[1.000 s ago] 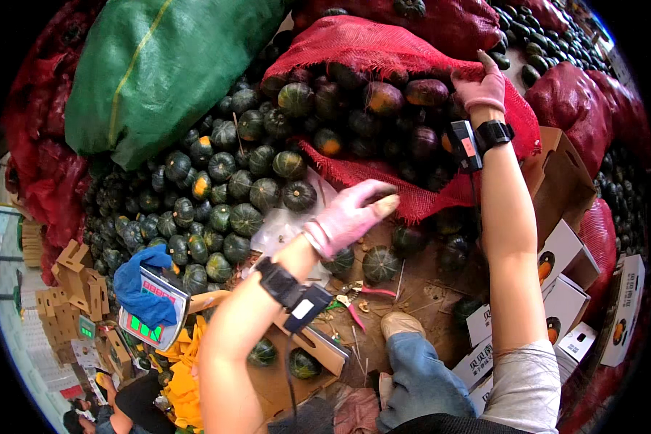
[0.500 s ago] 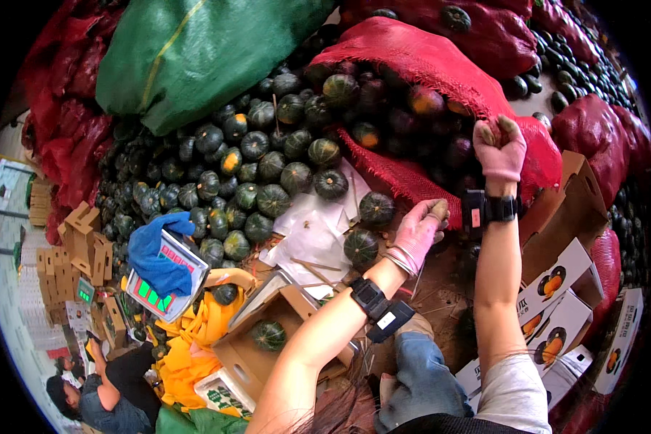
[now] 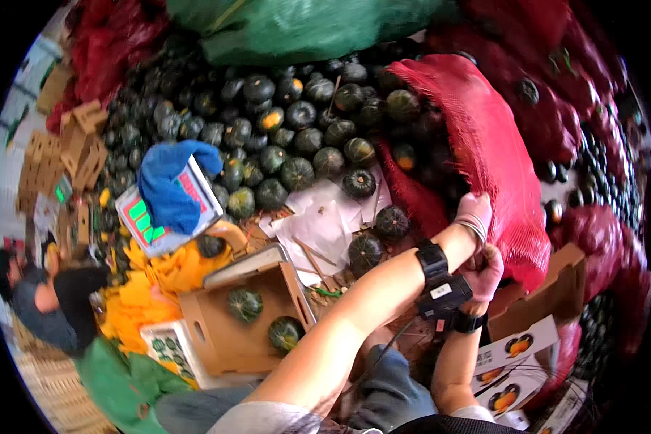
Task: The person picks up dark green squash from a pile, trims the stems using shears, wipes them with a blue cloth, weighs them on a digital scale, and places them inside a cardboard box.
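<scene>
A red mesh sack (image 3: 506, 173) lies open at the right, dark green squashes (image 3: 403, 105) showing in its mouth. My left hand (image 3: 472, 211), in a pink glove, reaches into the sack's edge; its fingers are hidden. My right hand (image 3: 483, 275), also gloved in pink, is just below it, fingers curled closed on the lower part of the red mesh, partly behind my left wrist. Black devices (image 3: 441, 293) are strapped to both wrists. Loose squashes (image 3: 365, 253) lie beside the sack, near white sheets (image 3: 322, 228).
A cardboard box (image 3: 208, 340) holds squashes at lower middle. A scale (image 3: 134, 213) bears a blue cloth (image 3: 170, 188). Yellow cloth (image 3: 152, 282) lies below it. A green sack (image 3: 304, 25) tops the squash pile. Printed boxes (image 3: 513, 362) stand at lower right. A person (image 3: 50, 304) is at the left.
My left hand has risen from below the sack's lower flap to its edge, beside my right hand. The red sack's upper flap hangs further down over the squashes. The view has swung leftward.
</scene>
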`<state>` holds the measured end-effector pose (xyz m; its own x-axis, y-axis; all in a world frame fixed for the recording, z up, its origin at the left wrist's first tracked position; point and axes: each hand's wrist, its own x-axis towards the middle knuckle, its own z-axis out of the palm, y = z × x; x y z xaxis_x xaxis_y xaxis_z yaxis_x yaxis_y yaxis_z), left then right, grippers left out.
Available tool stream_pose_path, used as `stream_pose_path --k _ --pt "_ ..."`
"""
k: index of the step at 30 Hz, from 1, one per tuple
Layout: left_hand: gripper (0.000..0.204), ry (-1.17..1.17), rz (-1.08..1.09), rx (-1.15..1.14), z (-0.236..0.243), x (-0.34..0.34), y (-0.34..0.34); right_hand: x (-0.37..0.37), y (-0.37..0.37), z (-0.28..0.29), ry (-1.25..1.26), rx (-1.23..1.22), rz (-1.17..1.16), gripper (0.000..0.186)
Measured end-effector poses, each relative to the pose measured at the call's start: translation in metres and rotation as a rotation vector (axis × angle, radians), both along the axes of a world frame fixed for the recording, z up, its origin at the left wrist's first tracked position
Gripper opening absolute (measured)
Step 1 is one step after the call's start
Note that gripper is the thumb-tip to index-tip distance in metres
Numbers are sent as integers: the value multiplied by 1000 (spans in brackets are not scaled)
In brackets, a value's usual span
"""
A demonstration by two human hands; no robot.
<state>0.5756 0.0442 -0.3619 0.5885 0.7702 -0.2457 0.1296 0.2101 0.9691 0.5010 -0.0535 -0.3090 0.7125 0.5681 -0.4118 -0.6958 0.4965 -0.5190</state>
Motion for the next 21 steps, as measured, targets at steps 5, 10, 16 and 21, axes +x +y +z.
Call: stream_pose_path --k 5,10,16,21 --pt "59 -359 -127 -699 49 10 -29 16 -36 -26 -245 -198 -76 18" --pt "36 -447 -113 -768 55 -5 -36 18 -52 -34 -523 -549 -119 17" --pt "29 -559 -25 -843 54 -34 -44 -12 -46 3 -578 -584 -114 6" --pt "48 -582 -195 -1016 100 -158 -63 -67 -110 17 -460 -412 312 36"
